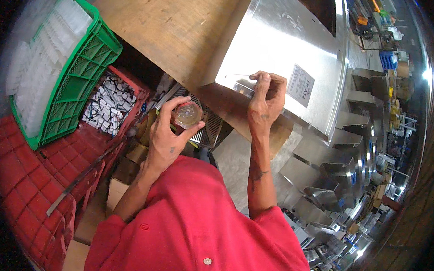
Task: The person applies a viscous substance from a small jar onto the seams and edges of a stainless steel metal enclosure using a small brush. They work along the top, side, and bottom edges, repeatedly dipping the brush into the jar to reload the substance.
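My left hand (167, 139) is closed round a small clear round jar (188, 115) with brownish contents, held in front of my chest. Over the near side of a shiny sheet-metal cabinet (281, 36), the fingers of my right hand (268, 101) pinch a thin pale stick (237, 75) that points left. Beneath that hand, a recess (244, 90) shows at the cabinet's edge. A grey printed label (300, 86) sits on the metal just right of my right hand. The cabinet lies on a brown wooden board (164, 25).
To the left, a green plastic crate (75, 79) holds stacked whitish pieces. Beside it, a red crate (138, 89) contains many small white-and-black parts. Red tiled-looking plastic (28, 174) lies at lower left. Bent metal sheets (319, 146) stand in rows on the floor to the right.
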The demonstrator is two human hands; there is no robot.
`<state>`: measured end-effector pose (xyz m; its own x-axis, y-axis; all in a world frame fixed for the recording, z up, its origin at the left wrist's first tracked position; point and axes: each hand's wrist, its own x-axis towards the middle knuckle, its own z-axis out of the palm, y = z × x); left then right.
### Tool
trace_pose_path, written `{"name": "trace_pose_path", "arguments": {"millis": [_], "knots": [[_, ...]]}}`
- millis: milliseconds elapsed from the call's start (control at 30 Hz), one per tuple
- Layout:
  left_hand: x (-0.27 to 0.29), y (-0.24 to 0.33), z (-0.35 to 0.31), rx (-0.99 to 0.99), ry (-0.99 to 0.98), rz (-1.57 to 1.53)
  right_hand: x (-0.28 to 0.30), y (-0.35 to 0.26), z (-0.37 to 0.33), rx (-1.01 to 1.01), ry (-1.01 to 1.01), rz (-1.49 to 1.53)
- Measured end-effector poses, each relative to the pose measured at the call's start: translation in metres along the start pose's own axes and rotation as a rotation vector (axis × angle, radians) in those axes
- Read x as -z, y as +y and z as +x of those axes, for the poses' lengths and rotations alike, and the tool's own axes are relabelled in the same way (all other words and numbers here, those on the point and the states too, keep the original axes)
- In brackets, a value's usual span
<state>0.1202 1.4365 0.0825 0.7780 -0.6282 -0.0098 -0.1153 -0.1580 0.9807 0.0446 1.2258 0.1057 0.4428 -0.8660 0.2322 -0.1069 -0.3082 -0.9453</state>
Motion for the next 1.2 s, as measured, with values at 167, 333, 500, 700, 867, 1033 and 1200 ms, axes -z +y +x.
{"name": "trace_pose_path", "arguments": {"millis": [167, 333, 500, 700, 867, 1033, 1200], "knots": [[0.009, -0.005, -0.004, -0.029, 0.032, 0.095, -0.004, -0.001, -0.001, 0.044, -0.018, -0.002], [0.014, -0.006, -0.006, -0.067, 0.045, 0.123, -0.004, 0.004, 0.000, 0.037, -0.047, -0.067], [0.015, -0.004, -0.008, -0.081, 0.048, 0.115, -0.005, 0.002, 0.000, 0.061, -0.044, -0.061], [0.015, -0.005, -0.010, -0.063, 0.042, 0.101, -0.005, 0.007, 0.001, 0.061, -0.044, -0.066], [0.015, -0.007, -0.011, -0.033, 0.030, 0.077, -0.004, 0.010, 0.001, 0.076, -0.049, -0.095], [0.015, -0.009, -0.012, -0.036, 0.030, 0.096, -0.003, 0.007, 0.000, 0.062, -0.060, -0.080], [0.014, -0.007, -0.014, -0.022, 0.026, 0.107, -0.002, 0.013, 0.000, 0.077, -0.074, -0.069]]}}
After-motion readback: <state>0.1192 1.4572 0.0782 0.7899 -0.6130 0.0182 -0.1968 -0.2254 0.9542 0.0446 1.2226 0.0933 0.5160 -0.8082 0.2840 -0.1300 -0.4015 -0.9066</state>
